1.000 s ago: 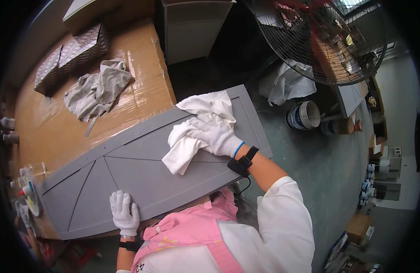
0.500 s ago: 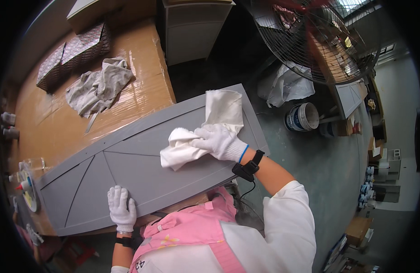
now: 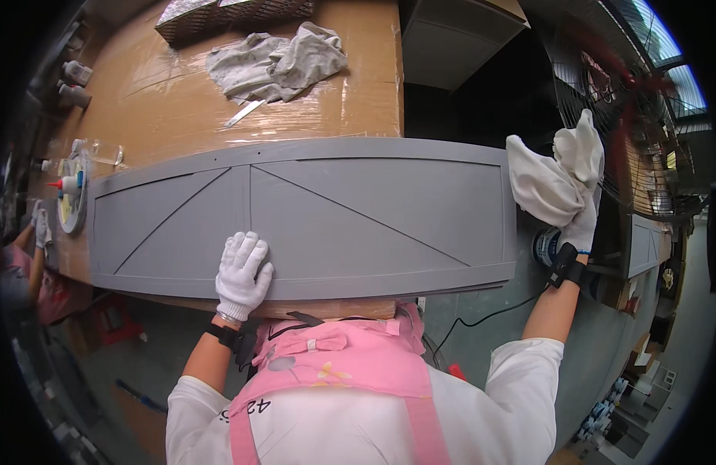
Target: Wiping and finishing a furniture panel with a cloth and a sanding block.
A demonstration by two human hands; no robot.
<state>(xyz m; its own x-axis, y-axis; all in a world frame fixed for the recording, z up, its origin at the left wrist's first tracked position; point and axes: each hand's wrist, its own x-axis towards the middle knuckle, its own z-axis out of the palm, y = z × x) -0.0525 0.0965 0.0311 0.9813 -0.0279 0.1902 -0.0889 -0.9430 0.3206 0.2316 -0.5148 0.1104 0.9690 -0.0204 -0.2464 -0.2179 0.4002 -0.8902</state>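
Note:
A long grey panel [image 3: 358,248] with raised borders and diagonal grooves lies across the near part of the work table. My left hand [image 3: 244,277], in a white knit glove, rests flat on its near edge, left of the middle, fingers stretched out. Past the panel's right end, my gloved right hand [image 3: 581,225] is raised, gripping a white cloth [image 3: 555,182] that bunches and flares above it. The cloth partly hides my fingers and is off the panel. Both wrists carry black straps.
A crumpled grey rag [image 3: 280,63] and a flat pale strip [image 3: 244,113] lie on the brown table covering [image 3: 164,93]. A red-tipped glue bottle [image 3: 67,183] is at far left. A caged fan [image 3: 645,124] stands right, above a bucket [image 3: 545,246]. Another person's gloved hand [image 3: 41,225] shows far left.
My right hand has lifted the cloth off the panel and swung it out beyond the right end. My left hand stays on the panel. The view has turned, so the panel now lies level.

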